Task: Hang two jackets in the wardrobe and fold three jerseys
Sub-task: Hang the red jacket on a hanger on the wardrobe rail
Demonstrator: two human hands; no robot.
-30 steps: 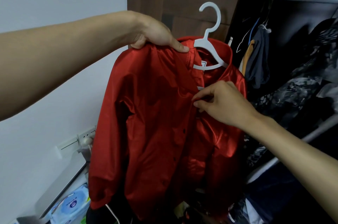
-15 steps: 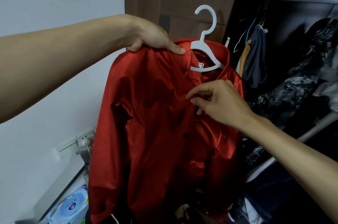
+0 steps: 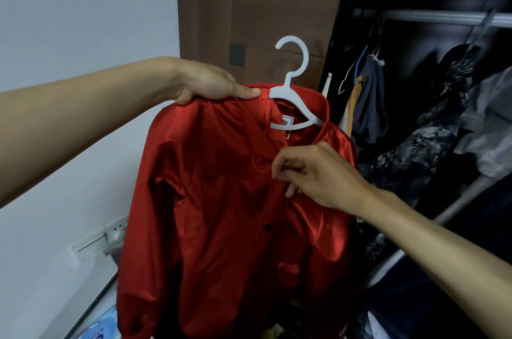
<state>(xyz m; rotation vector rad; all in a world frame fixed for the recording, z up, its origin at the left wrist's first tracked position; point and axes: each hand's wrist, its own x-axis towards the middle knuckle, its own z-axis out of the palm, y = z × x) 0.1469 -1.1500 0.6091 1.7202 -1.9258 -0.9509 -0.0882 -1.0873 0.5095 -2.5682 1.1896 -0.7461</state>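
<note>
A: Jacket (image 3: 221,200)?
B: On a white hanger (image 3: 293,95), held up outside the wardrobe (image 3: 415,89), which stands at its 3 o'clock.
A: Hands?
B: Left hand (image 3: 210,84) closed on the shoulder, 10 o'clock. Right hand (image 3: 318,172) pinches the front placket at centre.

1. A white hanger (image 3: 297,95) carries a red jacket (image 3: 221,200), its arms inside the collar.
2. Right of and above the hanger, a wardrobe rail (image 3: 432,17) carries a dark garment (image 3: 371,106) on its own hanger.
3. Far below and left of the white hanger, a grey ledge (image 3: 102,297) bears a blue wipes pack (image 3: 97,330).
</note>
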